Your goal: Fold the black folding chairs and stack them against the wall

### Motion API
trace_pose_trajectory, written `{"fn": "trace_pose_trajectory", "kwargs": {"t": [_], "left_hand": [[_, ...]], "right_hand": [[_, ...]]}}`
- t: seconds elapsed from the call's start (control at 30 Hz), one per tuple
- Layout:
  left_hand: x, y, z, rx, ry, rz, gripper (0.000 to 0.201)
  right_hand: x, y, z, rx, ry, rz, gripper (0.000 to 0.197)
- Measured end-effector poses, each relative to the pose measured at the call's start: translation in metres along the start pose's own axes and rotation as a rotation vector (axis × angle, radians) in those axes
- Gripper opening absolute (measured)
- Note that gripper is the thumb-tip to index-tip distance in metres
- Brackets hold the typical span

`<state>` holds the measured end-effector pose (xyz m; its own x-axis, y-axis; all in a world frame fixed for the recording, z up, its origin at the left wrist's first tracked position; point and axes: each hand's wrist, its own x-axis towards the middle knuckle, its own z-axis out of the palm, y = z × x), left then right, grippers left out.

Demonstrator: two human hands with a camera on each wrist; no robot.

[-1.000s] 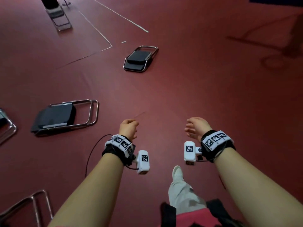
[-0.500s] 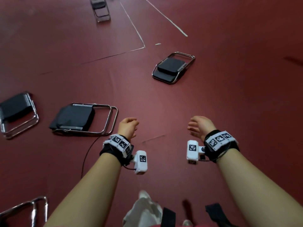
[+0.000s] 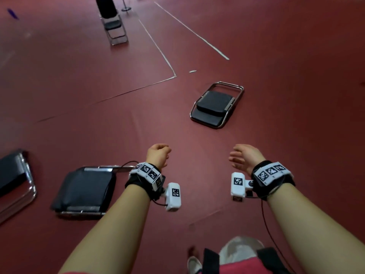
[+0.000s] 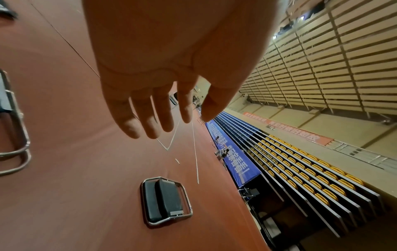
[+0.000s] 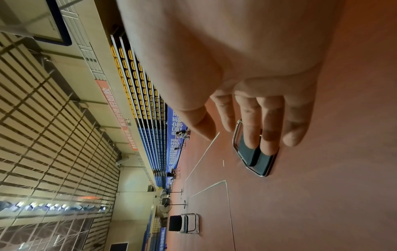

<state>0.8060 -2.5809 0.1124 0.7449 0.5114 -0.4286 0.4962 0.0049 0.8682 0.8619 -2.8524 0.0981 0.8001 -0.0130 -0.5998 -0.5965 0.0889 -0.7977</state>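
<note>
A folded black chair [image 3: 216, 104] with a chrome frame lies flat on the red floor ahead and slightly right; it also shows in the left wrist view [image 4: 165, 200] and behind my fingers in the right wrist view [image 5: 255, 158]. Another folded chair [image 3: 85, 190] lies just left of my left forearm. A third folded chair [image 3: 13, 180] is at the left edge. One black chair [image 3: 111, 20] stands unfolded far ahead. My left hand [image 3: 159, 155] and right hand [image 3: 244, 157] hang empty in the air with loosely curled fingers, well short of the chair ahead.
White tape lines [image 3: 158, 48] cross the red floor. A black cable [image 3: 128, 164] trails near the nearest folded chair. Stands with yellow seats [image 4: 300, 169] and a blue banner [image 4: 234, 158] run along the hall's side. My shoe [image 3: 194, 265] is at the bottom.
The view has advanced over the floor: the folded chair ahead is nearer and further right, and the chair on the left has slid back beside my left forearm. Both hands stay empty.
</note>
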Motion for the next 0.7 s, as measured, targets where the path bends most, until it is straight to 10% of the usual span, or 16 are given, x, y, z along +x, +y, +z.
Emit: {"fn": "trace_pose_trajectory", "kwargs": {"t": [0.7], "left_hand": [[0.477, 0.269, 0.124, 0.052, -0.034, 0.010, 0.011]], "right_hand": [[0.443, -0.305, 0.184, 0.001, -0.008, 0.075, 0.012]]}}
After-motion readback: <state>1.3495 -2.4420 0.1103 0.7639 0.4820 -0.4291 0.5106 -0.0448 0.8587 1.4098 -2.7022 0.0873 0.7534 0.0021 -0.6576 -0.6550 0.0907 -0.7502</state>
